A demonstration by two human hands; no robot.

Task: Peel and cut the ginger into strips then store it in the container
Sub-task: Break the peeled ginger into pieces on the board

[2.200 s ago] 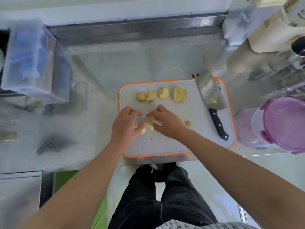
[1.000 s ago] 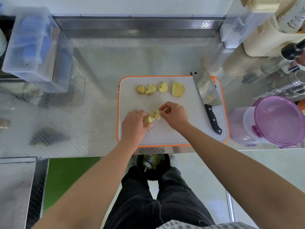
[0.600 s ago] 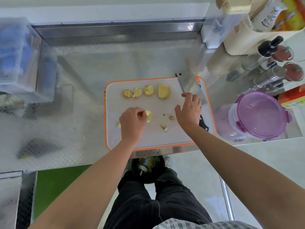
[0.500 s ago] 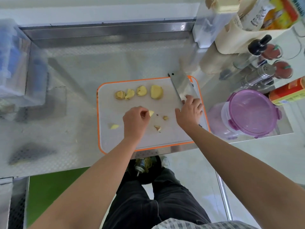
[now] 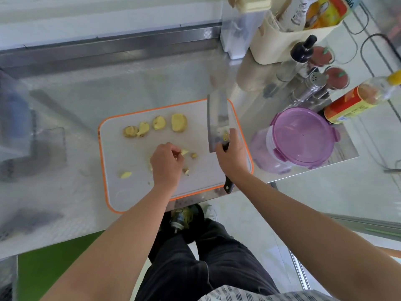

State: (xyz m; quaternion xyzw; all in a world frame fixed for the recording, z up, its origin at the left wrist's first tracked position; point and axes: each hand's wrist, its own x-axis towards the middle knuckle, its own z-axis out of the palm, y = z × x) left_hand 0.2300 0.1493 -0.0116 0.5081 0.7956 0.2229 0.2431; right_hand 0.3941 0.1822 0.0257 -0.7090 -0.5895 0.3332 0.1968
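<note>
A white cutting board (image 5: 130, 192) with an orange rim lies on the steel counter. Several peeled ginger slices (image 5: 179, 122) sit in a row along its far side. My left hand (image 5: 166, 165) is at the board's middle and pinches a small ginger piece (image 5: 184, 152) with its fingertips. More small bits lie nearby, one ginger bit (image 5: 125, 174) at the left. My right hand (image 5: 233, 158) grips the black handle of the cleaver (image 5: 217, 120), whose blade points away over the board's right side. A clear container with a purple lid (image 5: 303, 135) stands to the right.
Bottles, shakers (image 5: 312, 85) and a cream holder (image 5: 280, 40) crowd the far right. A yellow-capped bottle (image 5: 358, 98) lies behind the container. A blurred plastic bin (image 5: 13, 118) sits at the left. The counter's front edge runs just below the board.
My right hand has let go of the ginger, reached right and taken the cleaver by its handle, lifting its blade. My left hand stays on the ginger piece. The view has swung right.
</note>
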